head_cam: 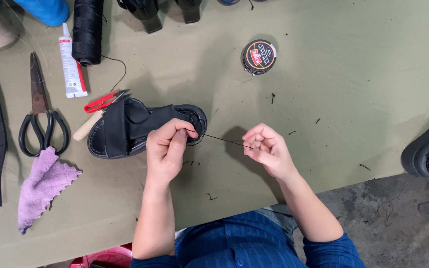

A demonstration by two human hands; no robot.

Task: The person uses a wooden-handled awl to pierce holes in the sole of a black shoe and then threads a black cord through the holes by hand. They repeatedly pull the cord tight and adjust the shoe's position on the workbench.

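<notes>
On the olive-green table (353, 99), a black sandal (125, 129) lay on its side, toe end towards the person. Left hand (167, 149) rested against the toe end, thumb and forefinger pinched on a black thread (222, 140). Right hand (266, 149), well apart from the left, pinched the thread's other end, holding it taut. Near the sandal lay red thread snips (103, 101), black scissors (40, 119), a glue tube (70, 67), a black thread spool (87, 30), a purple cloth (43, 186) and a round polish tin (259, 56).
</notes>
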